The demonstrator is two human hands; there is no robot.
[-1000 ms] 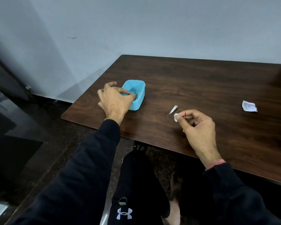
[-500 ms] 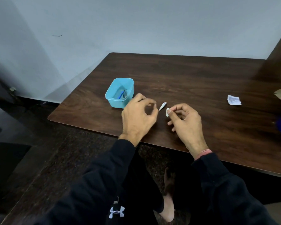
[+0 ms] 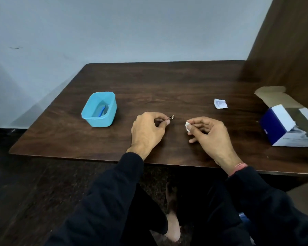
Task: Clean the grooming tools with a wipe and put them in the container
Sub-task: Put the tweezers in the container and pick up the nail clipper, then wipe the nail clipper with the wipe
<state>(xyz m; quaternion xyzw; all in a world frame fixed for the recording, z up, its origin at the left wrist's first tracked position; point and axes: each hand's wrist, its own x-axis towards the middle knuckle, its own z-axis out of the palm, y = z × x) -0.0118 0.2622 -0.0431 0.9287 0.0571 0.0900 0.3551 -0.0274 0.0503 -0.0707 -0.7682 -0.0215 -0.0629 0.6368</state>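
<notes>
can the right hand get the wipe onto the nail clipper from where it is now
Probably yes. The right hand pinches the wipe facing the nail clipper, which the left hand holds up. Only bare table lies between them.

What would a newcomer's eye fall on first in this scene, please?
Probably the two hands at the front-centre of the dark wooden table: the left hand pinches a small metal nail clipper, the right hand a small white wipe. Next, the light blue plastic container at the left, and the open blue-and-white cardboard box at the right edge.
</notes>
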